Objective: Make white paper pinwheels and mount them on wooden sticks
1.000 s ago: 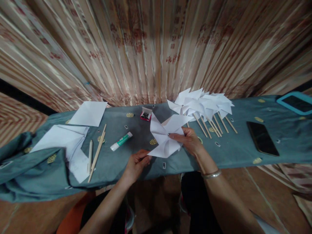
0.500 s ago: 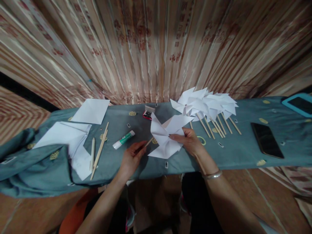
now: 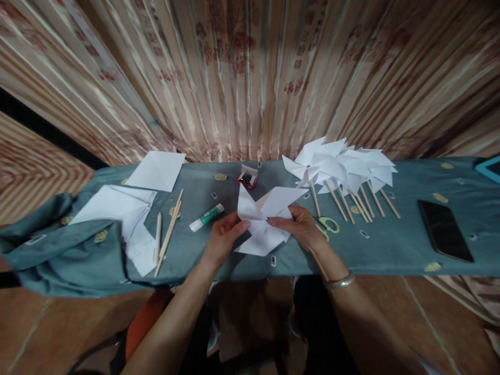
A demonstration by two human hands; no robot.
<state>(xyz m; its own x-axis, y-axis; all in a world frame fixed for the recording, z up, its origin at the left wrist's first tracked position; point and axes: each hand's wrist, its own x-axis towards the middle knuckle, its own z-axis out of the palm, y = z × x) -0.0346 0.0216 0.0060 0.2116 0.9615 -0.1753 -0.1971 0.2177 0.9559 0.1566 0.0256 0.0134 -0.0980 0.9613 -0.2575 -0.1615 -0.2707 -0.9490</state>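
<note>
A white paper pinwheel is held between my two hands over the near middle of the table. My left hand is closed at its left side, thumb over the paper; any stick behind is hidden. From the right, my right hand pinches the pinwheel, its thumb at the dark pin in the centre. Just beyond stands a small open red box with dark pins inside. A green and white glue stick lies left of my left hand, and scissors with yellow-green handles lie beside my right wrist.
Several finished pinwheels on wooden sticks overlap at the back right. Farther right are a dark phone and a blue-edged device. On the left lie paper sheets, wooden sticks and a pale pencil-like rod.
My left hand has moved right and up, from the stick to the pinwheel's left side. My right hand stays at the centre. The view has shifted, showing more of the scissors.
</note>
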